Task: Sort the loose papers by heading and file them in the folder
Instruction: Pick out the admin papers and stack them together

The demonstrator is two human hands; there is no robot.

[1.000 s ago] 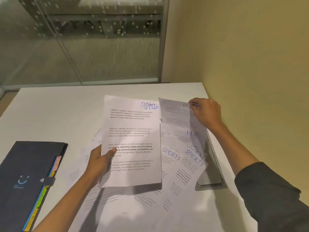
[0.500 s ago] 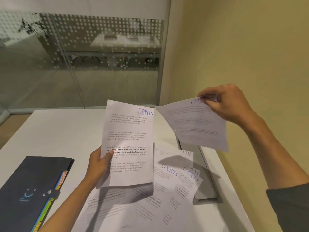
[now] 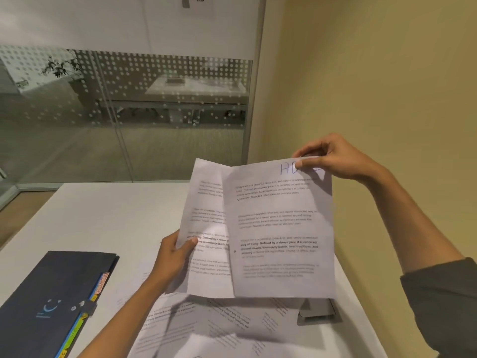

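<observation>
Aloft | hands pinch sheets: left hand [image 3: 172, 257] edge, right hand [image 3: 335, 158] corner (overlapping) | folder [image 3: 51, 301] shut

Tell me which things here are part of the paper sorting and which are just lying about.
Part of the job:
- sheet pinched by the right hand
- sheet behind it, held by the left hand
- loose papers on the table
- dark folder with coloured tabs

Just lying about:
- grey flap set in the table
- plant behind the glass

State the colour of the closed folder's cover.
Dark navy folder, pale blue smile mark; the head view shows it.
</observation>
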